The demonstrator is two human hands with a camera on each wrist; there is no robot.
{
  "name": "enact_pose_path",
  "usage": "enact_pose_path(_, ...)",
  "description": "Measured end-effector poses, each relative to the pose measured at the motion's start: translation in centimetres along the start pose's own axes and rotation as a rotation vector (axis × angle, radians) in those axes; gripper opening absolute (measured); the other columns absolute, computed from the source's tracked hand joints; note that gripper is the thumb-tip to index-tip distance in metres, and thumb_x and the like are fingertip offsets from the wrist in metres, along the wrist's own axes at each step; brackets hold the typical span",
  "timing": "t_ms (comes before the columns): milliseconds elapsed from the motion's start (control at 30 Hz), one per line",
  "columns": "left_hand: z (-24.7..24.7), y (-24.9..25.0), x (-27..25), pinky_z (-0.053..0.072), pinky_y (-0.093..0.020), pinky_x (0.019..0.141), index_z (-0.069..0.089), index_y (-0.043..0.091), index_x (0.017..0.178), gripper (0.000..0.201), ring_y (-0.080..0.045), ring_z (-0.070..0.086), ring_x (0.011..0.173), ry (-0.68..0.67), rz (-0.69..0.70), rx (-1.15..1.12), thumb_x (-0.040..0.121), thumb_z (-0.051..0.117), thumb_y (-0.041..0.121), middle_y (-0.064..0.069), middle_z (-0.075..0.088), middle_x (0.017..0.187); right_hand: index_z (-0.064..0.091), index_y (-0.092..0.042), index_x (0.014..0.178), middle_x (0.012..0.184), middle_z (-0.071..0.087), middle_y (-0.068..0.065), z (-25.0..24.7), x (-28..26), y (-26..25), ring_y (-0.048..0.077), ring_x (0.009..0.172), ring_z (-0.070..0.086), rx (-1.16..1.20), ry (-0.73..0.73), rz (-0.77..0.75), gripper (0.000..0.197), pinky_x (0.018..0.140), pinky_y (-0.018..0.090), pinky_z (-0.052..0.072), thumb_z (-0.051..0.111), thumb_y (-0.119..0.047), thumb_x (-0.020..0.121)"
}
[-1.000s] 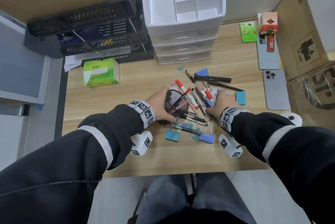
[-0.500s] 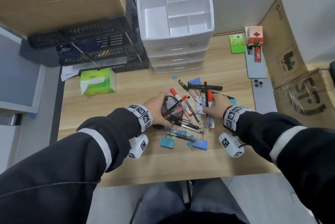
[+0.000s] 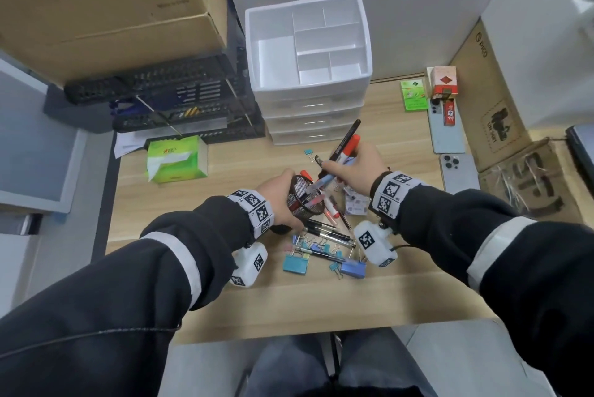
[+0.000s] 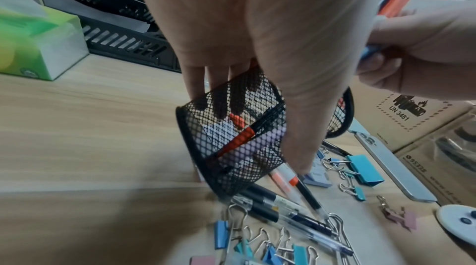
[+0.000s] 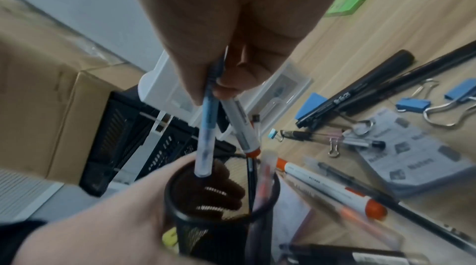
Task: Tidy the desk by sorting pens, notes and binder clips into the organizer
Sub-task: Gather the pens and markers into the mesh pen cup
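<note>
Several pens (image 3: 339, 152) sit bunched in my right hand (image 3: 356, 171), fingers (image 5: 195, 61) curled round them, their lower tips over the mouth of the black mesh cup (image 3: 303, 200). My left hand (image 3: 278, 200) grips that cup, fingers wrapped round its wall, tilted above the middle of the table (image 3: 225, 168). More pens and binder clips (image 3: 295, 263) lie scattered toward the table's near edge, with a notes pad (image 3: 356, 205) just beside the cup. At the far edge stands the white organizer (image 3: 308, 43), well apart from both hands.

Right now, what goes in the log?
left hand: holds mesh cup | right hand: feeding pens in | organizer: empty
</note>
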State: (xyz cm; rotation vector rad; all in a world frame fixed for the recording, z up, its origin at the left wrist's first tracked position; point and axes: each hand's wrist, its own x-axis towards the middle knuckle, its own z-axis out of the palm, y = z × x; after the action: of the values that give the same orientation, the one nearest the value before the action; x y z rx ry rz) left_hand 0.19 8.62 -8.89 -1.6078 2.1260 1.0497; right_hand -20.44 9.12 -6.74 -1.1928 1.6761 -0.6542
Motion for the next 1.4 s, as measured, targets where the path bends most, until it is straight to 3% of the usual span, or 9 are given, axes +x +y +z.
enact_pose_path(267,-0.1,0.2,0.2,0.057,-0.041,0.083,0.039,0.022,0.123,0.094,-0.018,0.064,0.091,0.027,0.043,-0.052,0.051,0.096,0.040,0.003,0.063,0.105,0.068,-0.017,0.091,0.083,0.072,-0.002,2.8,-0.8,1.5,0.011,0.076,0.069,-0.091,-0.139,-0.017,0.027,0.064,0.025,0.051,0.081,-0.036,0.075)
enact_pose_path(433,-0.2,-0.1,0.2,0.057,-0.041,0.087,0.036,0.022,0.128,0.097,-0.019,0.064,0.095,0.034,0.033,-0.079,0.054,0.096,0.036,0.002,0.063,0.109,0.063,-0.020,0.100,0.082,0.066,-0.005,2.8,-0.8,1.8,0.010,0.069,0.063,-0.023,-0.058,-0.030,0.034,0.060,0.020,0.047,0.082,-0.030,0.073)
enact_pose_path(600,-0.6,-0.3,0.2,0.056,-0.041,0.090,0.035,0.022,0.130,0.098,-0.018,0.063,0.097,0.045,0.036,-0.086,0.054,0.096,0.038,0.002,0.062,0.112,0.057,-0.025,0.112,0.098,0.064,-0.005,2.6,-0.3,1.7,0.014,0.082,0.063,-0.012,0.071,-0.045,0.035,0.080,0.032,0.054,0.073,-0.027,0.081)
enact_pose_path(700,-0.9,-0.4,0.3,0.056,-0.041,0.088,0.035,0.023,0.128,0.098,-0.018,0.063,0.096,0.054,0.026,-0.092,0.053,0.096,0.039,0.003,0.062,0.110,0.056,-0.015,0.128,0.124,0.056,0.003,2.3,0.0,1.8,0.015,0.103,0.058,-0.195,0.108,-0.114,0.041,0.096,0.034,0.048,0.060,-0.032,0.091)
enact_pose_path(867,-1.4,-0.7,0.4,0.056,-0.039,0.088,0.034,0.020,0.132,0.101,-0.019,0.063,0.098,0.057,0.017,-0.096,0.054,0.096,0.038,0.002,0.061,0.111,0.042,-0.011,0.145,0.146,0.041,0.007,2.7,0.4,2.5,0.019,0.129,0.046,-0.317,-0.039,-0.214,0.051,0.108,0.036,0.038,0.035,-0.039,0.103)
enact_pose_path(967,-1.6,-1.3,0.3,0.057,-0.039,0.088,0.033,0.020,0.133,0.102,-0.019,0.063,0.098,0.059,0.008,-0.094,0.055,0.096,0.039,0.001,0.061,0.113,0.052,-0.010,0.135,0.135,0.053,0.009,2.6,1.2,3.6,0.021,0.118,0.054,-0.289,0.054,-0.140,0.048,0.102,0.034,0.042,0.035,-0.040,0.102)
enact_pose_path(1100,-1.9,-2.9,0.0,0.057,-0.039,0.086,0.035,0.020,0.129,0.098,-0.018,0.063,0.095,0.075,0.002,-0.094,0.055,0.095,0.042,0.001,0.062,0.110,0.057,-0.013,0.112,0.105,0.065,0.007,1.6,2.3,6.2,0.022,0.085,0.060,-0.420,0.064,0.142,0.023,0.076,0.033,0.049,0.053,-0.024,0.092)
enact_pose_path(1233,-1.7,-5.3,-0.5,0.056,-0.040,0.086,0.037,0.021,0.126,0.096,-0.018,0.064,0.093,0.102,-0.047,-0.106,0.053,0.096,0.043,0.002,0.063,0.107,0.057,-0.019,0.101,0.092,0.064,-0.002,3.1,1.9,7.6,0.020,0.084,0.062,-0.551,-0.070,0.071,0.017,0.075,0.034,0.052,0.063,-0.026,0.085)
enact_pose_path(1400,-0.8,-6.9,-1.3,0.055,-0.040,0.087,0.038,0.018,0.128,0.098,-0.020,0.064,0.094,0.117,-0.058,-0.113,0.053,0.096,0.041,0.000,0.063,0.109,0.052,-0.017,0.104,0.094,0.061,0.002,5.9,2.1,7.2,0.022,0.085,0.061,-0.718,-0.100,0.041,0.034,0.075,0.036,0.053,0.067,-0.039,0.082)
